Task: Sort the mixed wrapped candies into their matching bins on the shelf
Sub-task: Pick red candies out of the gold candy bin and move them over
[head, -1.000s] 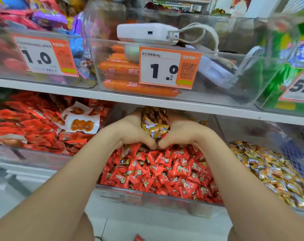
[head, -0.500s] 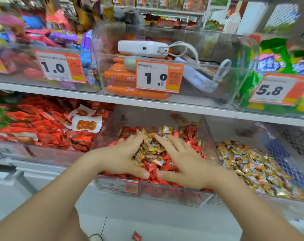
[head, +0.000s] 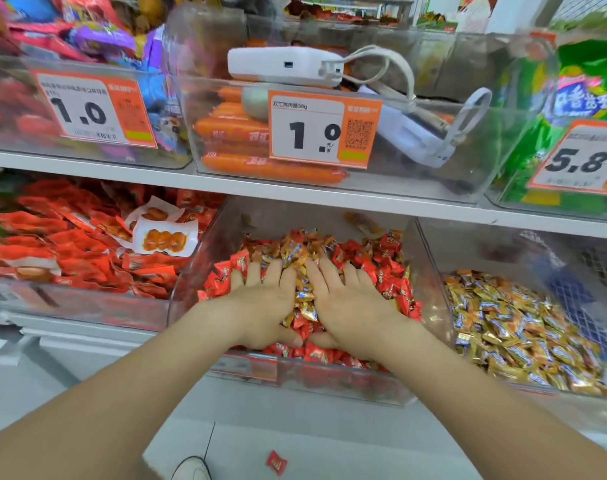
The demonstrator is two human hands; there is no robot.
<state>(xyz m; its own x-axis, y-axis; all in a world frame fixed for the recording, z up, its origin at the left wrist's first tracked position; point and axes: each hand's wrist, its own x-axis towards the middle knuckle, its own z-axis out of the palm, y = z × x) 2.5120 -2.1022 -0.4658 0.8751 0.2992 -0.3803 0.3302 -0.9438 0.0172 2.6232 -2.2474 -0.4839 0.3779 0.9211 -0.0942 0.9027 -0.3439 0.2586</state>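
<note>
A clear middle bin (head: 330,379) on the lower shelf holds red wrapped candies (head: 388,275) mixed with a heap of gold wrapped candies (head: 297,252). My left hand (head: 265,301) and my right hand (head: 347,301) lie flat side by side on that heap, palms down, fingers straight and spread, thumbs meeting near the bin's front. Some gold candies show in the gap between the hands. The bin to the right (head: 433,258) is filled with gold wrapped candies (head: 524,327).
The left lower bin holds red snack packets (head: 70,244). Above, a bin with orange sausages (head: 271,169), a white power bank (head: 281,65) and cable, price tags, and green bags (head: 586,84) at right. One red candy (head: 276,463) lies on the floor beside a shoe (head: 191,469).
A second ago both hands held a cupped bunch of gold candies above the red ones. The bunch has dropped onto the pile, and the hands have flattened and drawn closer together over it.
</note>
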